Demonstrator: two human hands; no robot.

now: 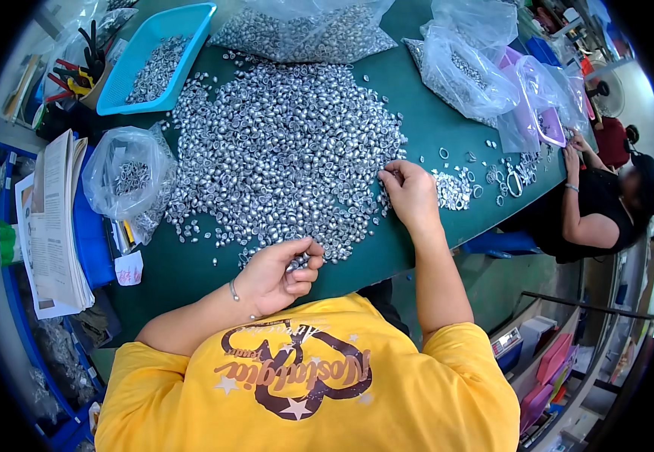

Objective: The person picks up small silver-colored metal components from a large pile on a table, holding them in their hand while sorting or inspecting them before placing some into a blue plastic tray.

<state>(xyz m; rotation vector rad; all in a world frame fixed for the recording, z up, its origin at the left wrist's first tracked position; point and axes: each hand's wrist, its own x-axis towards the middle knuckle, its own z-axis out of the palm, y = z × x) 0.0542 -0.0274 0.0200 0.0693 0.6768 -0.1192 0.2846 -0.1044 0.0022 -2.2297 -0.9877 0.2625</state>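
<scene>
A wide heap of small silver dome-shaped metal pieces covers the middle of the green tabletop. At the heap's near edge, my left hand is turned palm up. Its fingers curl around several of the metal pieces. My right hand is at the heap's right edge, back up, with thumb and fingers bent together over the pieces there. Whatever its fingertips pinch is hidden. Just right of this hand lies a smaller cluster of flatter silver parts.
A turquoise basket and a clear bag of metal parts stand left. Behind the heap is a large filled bag. Bags and a purple basket sit right, near another person. Papers stand far left.
</scene>
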